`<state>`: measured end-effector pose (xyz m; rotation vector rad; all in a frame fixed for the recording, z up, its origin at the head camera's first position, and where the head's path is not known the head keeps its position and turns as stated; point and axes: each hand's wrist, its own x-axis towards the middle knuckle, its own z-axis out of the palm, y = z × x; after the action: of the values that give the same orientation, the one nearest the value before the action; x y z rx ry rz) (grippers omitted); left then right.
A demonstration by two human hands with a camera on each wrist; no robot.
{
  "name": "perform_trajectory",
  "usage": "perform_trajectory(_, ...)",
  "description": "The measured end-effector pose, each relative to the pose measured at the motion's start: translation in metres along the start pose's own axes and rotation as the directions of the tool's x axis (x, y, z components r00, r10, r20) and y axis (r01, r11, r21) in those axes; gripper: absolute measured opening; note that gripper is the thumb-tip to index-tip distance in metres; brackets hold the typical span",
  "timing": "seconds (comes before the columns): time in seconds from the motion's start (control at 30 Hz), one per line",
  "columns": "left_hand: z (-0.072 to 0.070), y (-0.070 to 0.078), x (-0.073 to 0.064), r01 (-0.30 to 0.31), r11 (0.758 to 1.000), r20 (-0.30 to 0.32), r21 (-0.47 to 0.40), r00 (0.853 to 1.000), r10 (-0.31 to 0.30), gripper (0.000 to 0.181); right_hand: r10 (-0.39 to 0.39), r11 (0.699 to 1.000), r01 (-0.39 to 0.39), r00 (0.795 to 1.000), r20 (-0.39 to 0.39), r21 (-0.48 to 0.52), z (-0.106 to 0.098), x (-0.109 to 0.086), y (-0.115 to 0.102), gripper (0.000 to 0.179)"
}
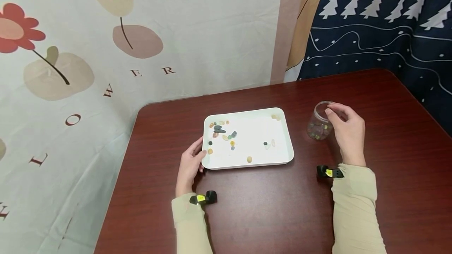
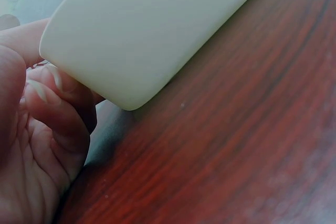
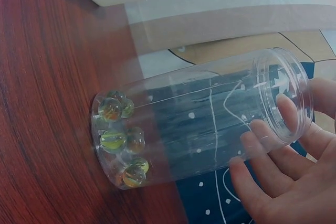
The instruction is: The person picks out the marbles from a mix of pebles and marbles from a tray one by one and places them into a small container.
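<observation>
My left hand (image 1: 190, 164) grips the left end of a white tray (image 1: 259, 136), thumb at the rim and other fingers curled below. In the left wrist view, curled fingers (image 2: 58, 98) touch the tray's underside. Small coloured stones (image 1: 219, 130) lie in the tray, mostly on its left side. On the right stands a clear jar (image 1: 319, 122), upright on the table. My right hand (image 1: 347, 130) holds the jar at its open mouth, with curled fingers (image 3: 294, 161) about the neck. Several glass marbles (image 3: 113, 141) sit on the jar's bottom.
The dark red wooden table (image 1: 268, 211) extends around the tray and jar. Behind it hang a white flower-print cloth (image 1: 219, 30) and a navy cloth (image 1: 374, 46) with white trees. Black wrist cameras (image 1: 210, 197) are strapped over both sleeves.
</observation>
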<state>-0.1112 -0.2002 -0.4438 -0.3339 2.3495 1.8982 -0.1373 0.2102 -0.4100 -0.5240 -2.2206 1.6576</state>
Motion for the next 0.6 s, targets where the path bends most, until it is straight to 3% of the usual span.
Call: perform_trajectory(0.6,-0.0003,-0.0004,0.0002,0.012,1.0,0.002,0.011,1.0,-0.012,0.049,-0.006,0.999,0.005,1.0,-0.015,-0.039,-0.0094,-0.0024,-0.007,0.038)
